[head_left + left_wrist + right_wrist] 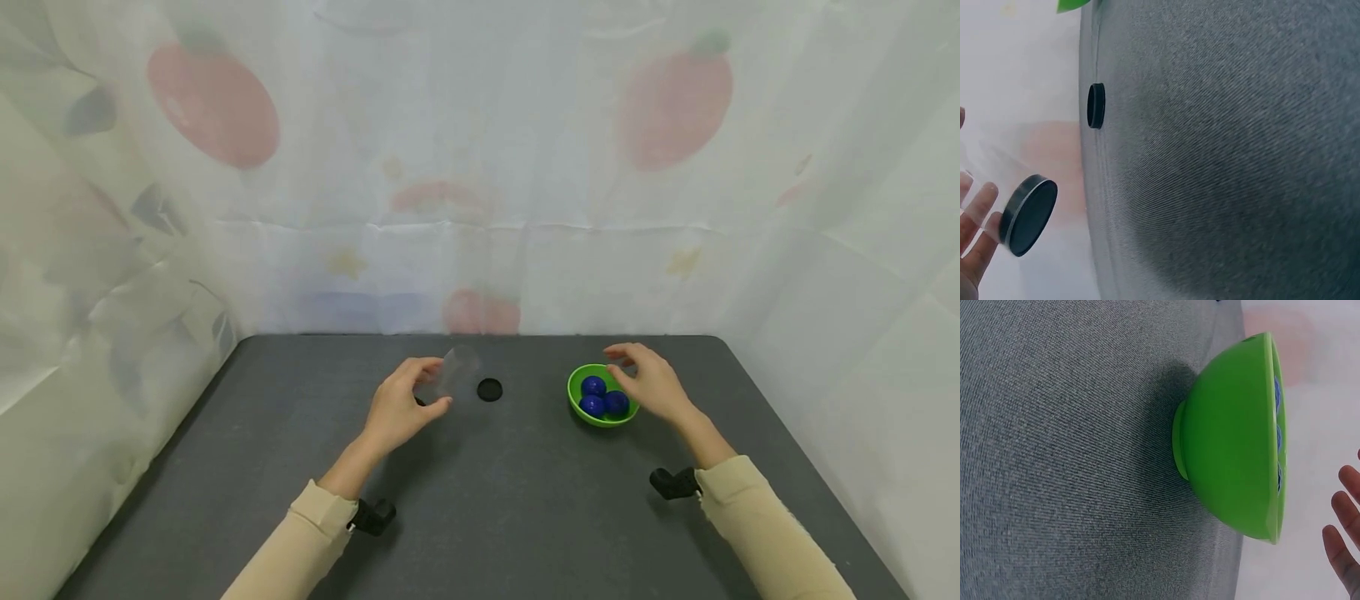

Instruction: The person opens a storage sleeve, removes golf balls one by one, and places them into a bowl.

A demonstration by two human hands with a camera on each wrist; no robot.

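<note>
On the grey table (480, 500), the left hand (397, 412) holds a clear jar (450, 379) off the surface, fingers curled round it, its black base showing in the left wrist view, while the lid (490, 389) lies apart beside it. The right hand (652, 383) hovers over the green bowl (581, 407) with fingers relaxed and empty — so, as I judge it, nothing has gone into the jar yet. Counted: three blue balls (603, 398) in the bowl, one jar, one lid, one bowl.

No writing, label, brand or number can be read anywhere in these views. The backdrop sheet (480, 167) bears only faded fruit pictures, without words
</note>
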